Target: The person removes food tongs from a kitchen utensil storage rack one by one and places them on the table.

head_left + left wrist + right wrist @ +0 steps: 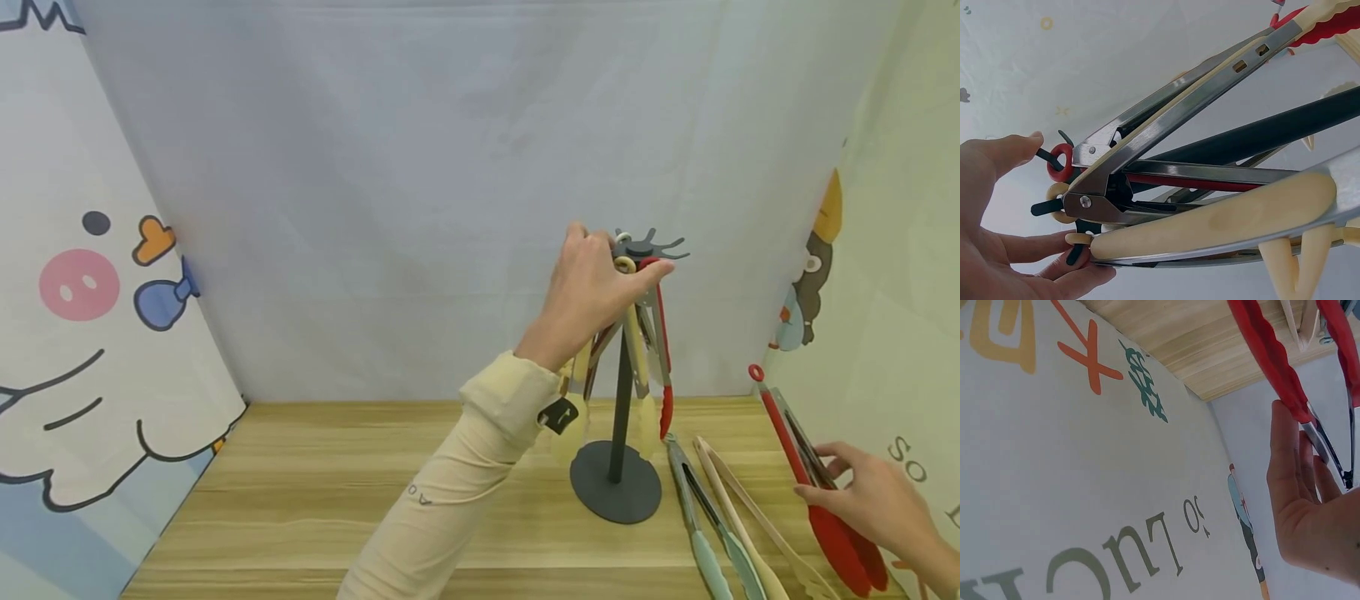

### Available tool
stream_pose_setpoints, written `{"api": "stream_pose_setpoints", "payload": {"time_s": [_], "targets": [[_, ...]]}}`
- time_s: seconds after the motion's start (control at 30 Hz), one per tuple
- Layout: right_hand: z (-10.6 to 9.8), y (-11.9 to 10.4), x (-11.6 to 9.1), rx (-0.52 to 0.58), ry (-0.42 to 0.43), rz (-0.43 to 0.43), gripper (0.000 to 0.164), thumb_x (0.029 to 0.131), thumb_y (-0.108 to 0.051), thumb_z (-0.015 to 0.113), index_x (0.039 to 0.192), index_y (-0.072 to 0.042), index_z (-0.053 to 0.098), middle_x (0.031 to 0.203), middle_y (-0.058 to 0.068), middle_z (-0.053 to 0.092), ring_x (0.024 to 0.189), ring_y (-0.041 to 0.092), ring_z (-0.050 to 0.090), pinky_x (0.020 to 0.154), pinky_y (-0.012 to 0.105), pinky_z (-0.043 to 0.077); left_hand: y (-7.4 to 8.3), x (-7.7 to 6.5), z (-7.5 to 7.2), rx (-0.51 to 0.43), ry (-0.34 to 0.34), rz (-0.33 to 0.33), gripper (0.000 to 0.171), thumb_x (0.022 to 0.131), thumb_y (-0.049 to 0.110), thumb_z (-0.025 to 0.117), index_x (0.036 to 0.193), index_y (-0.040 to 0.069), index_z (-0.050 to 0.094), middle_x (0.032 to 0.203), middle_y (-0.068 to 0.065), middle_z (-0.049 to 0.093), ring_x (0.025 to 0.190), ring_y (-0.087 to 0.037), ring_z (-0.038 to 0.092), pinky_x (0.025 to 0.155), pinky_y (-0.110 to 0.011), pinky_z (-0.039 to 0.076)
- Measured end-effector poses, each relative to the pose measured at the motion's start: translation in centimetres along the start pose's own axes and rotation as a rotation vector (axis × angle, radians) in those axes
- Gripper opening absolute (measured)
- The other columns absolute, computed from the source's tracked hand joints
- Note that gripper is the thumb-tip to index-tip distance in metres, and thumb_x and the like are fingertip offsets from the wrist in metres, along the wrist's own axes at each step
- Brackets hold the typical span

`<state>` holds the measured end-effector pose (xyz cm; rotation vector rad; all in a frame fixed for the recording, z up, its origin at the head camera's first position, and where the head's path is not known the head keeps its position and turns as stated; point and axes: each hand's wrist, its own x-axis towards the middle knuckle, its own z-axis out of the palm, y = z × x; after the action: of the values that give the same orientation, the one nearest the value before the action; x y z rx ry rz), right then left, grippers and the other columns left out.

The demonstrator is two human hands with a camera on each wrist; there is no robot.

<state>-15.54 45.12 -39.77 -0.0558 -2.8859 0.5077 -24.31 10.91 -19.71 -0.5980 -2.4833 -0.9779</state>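
Note:
My left hand [588, 287] grips the top of a dark rotating utensil rack [615, 492]. In the left wrist view the thumb presses one hook tip, while the fingers pinch around another hook beside a cream ring [1079, 239]. Cream-handled tongs [1210, 215] and red tongs [667, 408] hang from the hooks by their rings. At the right, my right hand [877, 496] holds a second pair of red tongs [783, 433] around the metal arms, raised with the ring end up and the red tips low. Its tips spread apart in the right wrist view.
Teal-tipped tongs [705, 557] and pale wooden tongs [738, 517] lie on the wood-grain table [337, 500], between rack and right hand. A grey cloth backdrop [375, 208] stands behind. Printed cartoon panels [45, 183] flank both sides.

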Motion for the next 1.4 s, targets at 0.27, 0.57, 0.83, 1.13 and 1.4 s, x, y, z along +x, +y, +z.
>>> {"api": "stream_pose_setpoints", "payload": {"time_s": [0.27,0.57,0.83,1.13,1.4], "targets": [[0.5,0.6,-0.1,0.006,-0.056,0.024,0.064,0.073,-0.032,0.08,0.11,0.012,0.052,0.077,0.012,0.06,0.054,0.017,0.048,0.046,0.033,0.04,-0.1,0.0,0.0,0.003,0.006,-0.003,0.05,0.081,0.058,0.065,0.07,0.011,0.051,0.088,-0.003,0.041,0.074,-0.014,0.04,0.057,-0.018,0.037],[1.3,1.5,-0.3,0.02,-0.145,0.06,0.072,0.073,-0.035,0.08,0.111,0.017,0.049,0.078,0.01,0.057,0.057,0.017,0.047,0.048,0.033,0.04,-0.2,-0.1,0.0,0.0,0.005,0.002,0.05,0.081,0.058,0.064,0.07,0.011,0.05,0.089,-0.003,0.041,0.073,-0.015,0.04,0.055,-0.019,0.037],[1.9,2.2,-0.5,0.0,-0.165,0.046,0.068,0.073,-0.036,0.079,0.108,0.015,0.052,0.077,0.004,0.055,0.058,0.017,0.043,0.049,0.032,0.036,-0.2,0.0,0.0,-0.005,0.002,-0.002,0.05,0.081,0.058,0.065,0.068,0.012,0.05,0.088,-0.003,0.042,0.073,-0.014,0.04,0.055,-0.018,0.037],[2.5,2.8,-0.4,-0.001,-0.233,0.094,0.07,0.073,-0.038,0.079,0.107,0.017,0.051,0.073,0.001,0.054,0.057,0.016,0.045,0.051,0.032,0.036,-0.1,0.0,0.0,-0.012,-0.001,-0.004,0.05,0.081,0.057,0.065,0.071,0.011,0.049,0.089,-0.003,0.041,0.071,-0.015,0.04,0.054,-0.018,0.037],[3.3,3.2,-0.7,0.009,-0.265,0.105,0.067,0.074,-0.034,0.077,0.107,0.018,0.05,0.069,0.001,0.048,0.056,0.017,0.044,0.05,0.032,0.035,-0.1,0.0,0.0,-0.013,-0.006,-0.005,0.049,0.081,0.057,0.065,0.072,0.011,0.052,0.09,-0.003,0.041,0.072,-0.014,0.042,0.054,-0.018,0.038]]}}
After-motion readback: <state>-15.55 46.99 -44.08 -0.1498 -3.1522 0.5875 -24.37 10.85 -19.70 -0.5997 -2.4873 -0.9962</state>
